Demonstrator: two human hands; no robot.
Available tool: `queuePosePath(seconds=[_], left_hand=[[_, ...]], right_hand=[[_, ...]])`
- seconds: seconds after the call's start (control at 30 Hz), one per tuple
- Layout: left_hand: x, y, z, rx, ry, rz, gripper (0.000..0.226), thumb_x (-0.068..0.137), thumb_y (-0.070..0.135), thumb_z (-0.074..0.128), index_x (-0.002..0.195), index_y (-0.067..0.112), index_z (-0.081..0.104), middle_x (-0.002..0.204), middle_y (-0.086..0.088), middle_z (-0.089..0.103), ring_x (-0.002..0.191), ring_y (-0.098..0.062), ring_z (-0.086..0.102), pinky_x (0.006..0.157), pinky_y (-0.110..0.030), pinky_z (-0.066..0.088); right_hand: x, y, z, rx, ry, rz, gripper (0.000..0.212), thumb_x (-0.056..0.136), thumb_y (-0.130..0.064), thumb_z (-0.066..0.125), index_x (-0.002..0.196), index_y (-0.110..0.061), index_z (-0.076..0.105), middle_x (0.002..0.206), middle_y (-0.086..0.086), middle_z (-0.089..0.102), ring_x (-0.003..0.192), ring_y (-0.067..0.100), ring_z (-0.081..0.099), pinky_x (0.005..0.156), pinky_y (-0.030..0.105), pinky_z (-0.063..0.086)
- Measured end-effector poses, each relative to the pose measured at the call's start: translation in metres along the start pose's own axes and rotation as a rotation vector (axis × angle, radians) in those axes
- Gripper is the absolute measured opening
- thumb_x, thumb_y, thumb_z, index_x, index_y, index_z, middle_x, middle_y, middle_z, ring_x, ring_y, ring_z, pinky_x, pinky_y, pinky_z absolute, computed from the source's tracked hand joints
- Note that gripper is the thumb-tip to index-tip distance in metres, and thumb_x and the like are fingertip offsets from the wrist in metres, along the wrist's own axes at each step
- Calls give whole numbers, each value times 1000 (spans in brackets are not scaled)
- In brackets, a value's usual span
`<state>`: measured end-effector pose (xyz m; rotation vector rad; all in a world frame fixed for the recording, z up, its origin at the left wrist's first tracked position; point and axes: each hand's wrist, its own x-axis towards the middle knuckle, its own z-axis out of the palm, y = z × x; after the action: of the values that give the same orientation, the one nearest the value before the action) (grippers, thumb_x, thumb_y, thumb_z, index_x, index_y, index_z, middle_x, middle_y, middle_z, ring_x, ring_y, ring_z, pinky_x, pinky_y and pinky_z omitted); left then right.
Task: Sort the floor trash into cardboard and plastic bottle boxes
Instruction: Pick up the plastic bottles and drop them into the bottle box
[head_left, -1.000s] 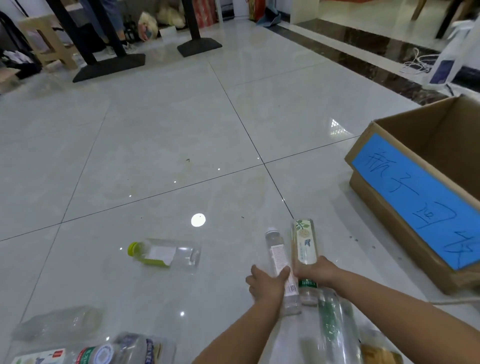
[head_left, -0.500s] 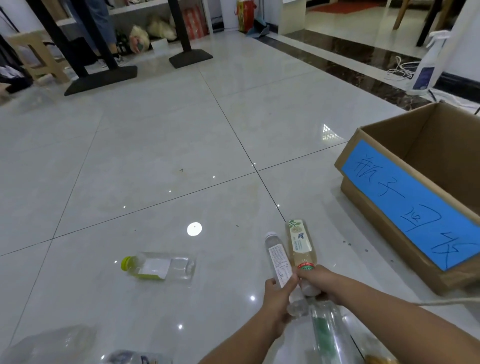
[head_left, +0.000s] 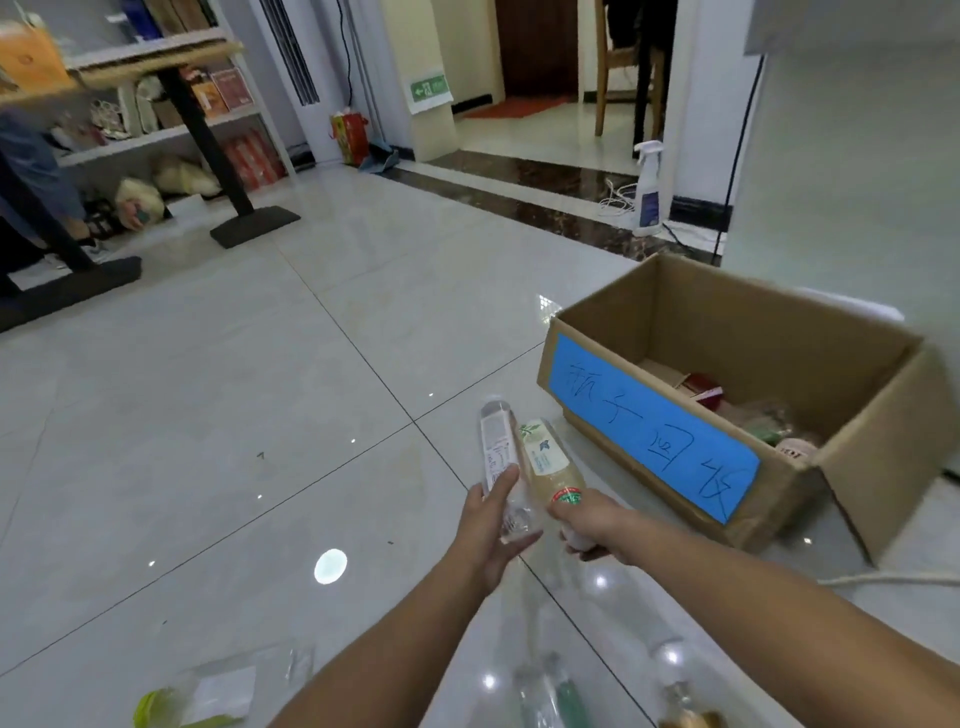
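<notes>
The left hand (head_left: 488, 530) has its grip clamped on the lower end of a clear bottle (head_left: 496, 447), thumb lying along its side. The right hand (head_left: 587, 525) has its grip clamped on one end of a tan bottle (head_left: 545, 462), just below a red and green band; a white end shows under the hand. Both bottles point away from the person, lie side by side and seem to touch, and are held above the floor (head_left: 311, 364).

Just right of them stands an open cardboard box (head_left: 727, 296) on the floor, with a blue label (head_left: 649, 431) bearing handwritten characters across its near side. Inside lie a red item (head_left: 701, 387) and a few other pieces, too blurred to name.

At the bottom edge more trash lies on the floor: a green-capped bottle (head_left: 176, 706) to the left of the arms, and a green-labelled bottle (head_left: 556, 696) between them, beside an amber one (head_left: 685, 719), which is cut off by the frame edge.

Farther back, a spray bottle (head_left: 648, 187) stands upright by a dark floor strip, well apart from the box.
</notes>
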<state>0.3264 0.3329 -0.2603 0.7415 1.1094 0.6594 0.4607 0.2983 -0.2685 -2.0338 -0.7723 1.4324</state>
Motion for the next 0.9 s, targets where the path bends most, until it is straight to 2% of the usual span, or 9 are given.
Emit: queuePosePath(seconds=[0.1, 0.23, 0.3, 0.4, 0.57, 0.63, 0.73, 0.83, 0.9], left_hand=[[4, 36, 27, 40, -53, 105, 44, 90, 33, 62, 129, 16, 49, 122, -12, 64, 108, -29, 65, 74, -40, 58], [4, 74, 72, 69, -121, 234, 44, 91, 33, 62, 131, 21, 49, 123, -9, 64, 111, -28, 63, 81, -42, 57], [4, 85, 95, 79, -147, 257, 41, 90, 32, 62, 129, 22, 52, 120, -8, 66, 109, -27, 64, 84, -41, 56], [5, 90, 127, 156, -192, 247, 44, 89, 35, 62, 130, 23, 51, 120, -8, 64, 111, -27, 62, 84, -42, 56], [9, 70, 169, 322, -249, 126, 42, 90, 34, 62, 127, 18, 51, 120, -12, 63, 110, -30, 61, 90, -46, 54], [10, 60, 181, 436, -253, 94, 42, 90, 35, 61, 126, 17, 51, 118, -12, 63, 106, -30, 62, 90, -46, 54], [11, 59, 199, 558, -300, 139, 36, 93, 34, 57, 126, 18, 53, 111, -9, 65, 95, -24, 64, 83, -41, 55], [13, 70, 219, 693, -341, 302, 32, 96, 27, 54, 125, 15, 55, 96, -2, 65, 81, -14, 61, 63, -27, 50], [18, 75, 231, 756, -373, 389, 41, 96, 25, 54, 135, 13, 49, 114, -5, 62, 93, -17, 62, 69, -26, 52]], right_hand=[[-15, -28, -31, 18, 111, -82, 42, 94, -37, 54, 120, -3, 50, 89, 7, 56, 59, 12, 52, 50, 23, 43], [-32, -56, -70, 123, 220, -170, 28, 94, -37, 56, 103, -12, 49, 81, 8, 56, 55, 14, 47, 45, 23, 36], [-34, -64, -85, 285, 256, -199, 24, 92, -35, 59, 98, -12, 53, 88, 12, 56, 53, 16, 48, 44, 23, 36], [-41, -65, -109, 458, 321, -170, 34, 92, -37, 58, 110, -11, 46, 97, 15, 58, 59, 20, 55, 44, 23, 40], [-47, -42, -137, 634, 412, -83, 25, 96, -35, 49, 103, -11, 44, 76, 7, 55, 50, 16, 50, 42, 21, 36], [-44, -33, -145, 691, 418, -32, 26, 96, -37, 47, 104, -13, 47, 84, 9, 60, 56, 18, 54, 39, 19, 37], [-43, -31, -160, 705, 398, 22, 36, 97, -45, 42, 111, -12, 50, 108, 14, 66, 61, 18, 57, 40, 21, 45], [-40, -29, -172, 671, 460, 31, 43, 98, -44, 42, 117, -6, 50, 90, 12, 63, 57, 17, 55, 49, 26, 46], [-37, -27, -178, 627, 534, 25, 46, 98, -43, 43, 123, -5, 50, 98, 13, 62, 65, 19, 57, 51, 26, 46]])
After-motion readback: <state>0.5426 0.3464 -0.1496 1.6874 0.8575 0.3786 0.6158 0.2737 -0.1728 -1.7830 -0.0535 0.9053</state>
